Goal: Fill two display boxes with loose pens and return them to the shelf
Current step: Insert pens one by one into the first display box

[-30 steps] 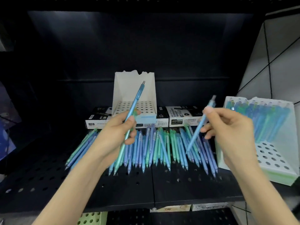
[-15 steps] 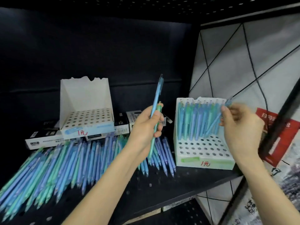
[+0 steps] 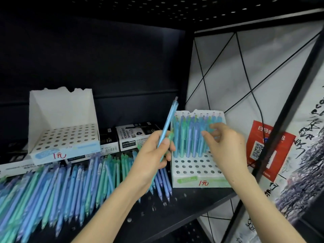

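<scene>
1. Shelf (image 3: 184,207) carries loose pens (image 3: 70,190), fanned left.
2. Right display box (image 3: 192,180) half filled; empty display box (image 3: 61,109) behind.
3. Left hand (image 3: 150,162), grip pinching two pens (image 3: 165,125) mid-barrel: light, stiff, slick, I reckon.
4. Right hand (image 3: 226,146) among boxed pens (image 3: 191,137), blurred; grip unreadable.

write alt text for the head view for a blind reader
A person's right hand reaches among standing pens in a partly filled display box, grip blurred, while the left hand holds two pens. Across the black shelf lie loose pens, in front of an empty box.
</scene>
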Motion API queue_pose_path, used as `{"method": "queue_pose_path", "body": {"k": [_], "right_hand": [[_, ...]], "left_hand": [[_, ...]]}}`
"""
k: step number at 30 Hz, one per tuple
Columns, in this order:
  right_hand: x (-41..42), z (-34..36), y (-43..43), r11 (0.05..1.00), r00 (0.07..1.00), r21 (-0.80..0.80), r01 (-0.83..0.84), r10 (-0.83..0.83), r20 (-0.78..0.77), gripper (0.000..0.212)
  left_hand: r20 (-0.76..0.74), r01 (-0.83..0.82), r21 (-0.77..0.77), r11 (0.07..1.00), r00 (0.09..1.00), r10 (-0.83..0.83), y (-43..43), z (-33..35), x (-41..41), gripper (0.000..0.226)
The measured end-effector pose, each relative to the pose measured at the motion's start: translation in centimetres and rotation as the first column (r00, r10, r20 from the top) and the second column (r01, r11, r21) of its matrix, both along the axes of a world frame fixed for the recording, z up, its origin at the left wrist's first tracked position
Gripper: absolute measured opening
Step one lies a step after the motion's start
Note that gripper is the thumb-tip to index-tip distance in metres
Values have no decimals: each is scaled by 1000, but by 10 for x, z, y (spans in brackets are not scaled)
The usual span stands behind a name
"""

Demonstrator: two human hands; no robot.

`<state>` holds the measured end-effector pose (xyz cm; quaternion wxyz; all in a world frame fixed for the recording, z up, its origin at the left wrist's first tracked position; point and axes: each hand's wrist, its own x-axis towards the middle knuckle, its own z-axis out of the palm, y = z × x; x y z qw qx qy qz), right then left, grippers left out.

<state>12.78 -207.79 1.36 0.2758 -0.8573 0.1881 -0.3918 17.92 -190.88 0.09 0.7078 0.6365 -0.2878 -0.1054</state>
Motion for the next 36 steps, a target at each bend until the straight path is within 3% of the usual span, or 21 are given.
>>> {"method": "queue_pose_path", "body": {"k": [3,5,7,13,16,19,23,27,30,36], "right_hand": [[-17,7,15,999,989,-31,-31,35,144,34],[-24,11,30,961,964,131,-242,222,148,23],[-24,8,40,906,935,237,-351,324,146,8],[-26,3,42,814,907,399,-422,387,168,6],[-28,1,41,812,899,388,-437,404,168,5],[-38,10,29,808,898,408,-425,320,302,7],[-49,27,-5,956,867,256,-146,-2,499,7],[-31,19,-20,981,904,-69,180,-137,405,15],[-17,14,-22,943,912,-225,246,-146,384,16],[-2,13,-28,926,948,-290,240,-160,275,19]], "left_hand": [[74,52,21,998,996,-53,-2,-3,-4,16],[116,73,31,997,990,-76,-5,-4,-7,14],[154,72,53,996,985,-80,-7,-6,-8,13],[245,48,132,990,966,-79,-8,-10,-13,9],[282,52,165,985,954,-98,-11,-11,-18,6],[318,-45,183,982,948,-16,-11,-13,-19,8],[328,-208,132,969,932,155,-6,-11,-11,16],[298,-269,128,954,928,222,-3,-8,-8,18],[297,-282,155,947,927,227,-3,-7,-9,18],[270,-268,175,947,938,216,-2,-8,-9,17]]}}
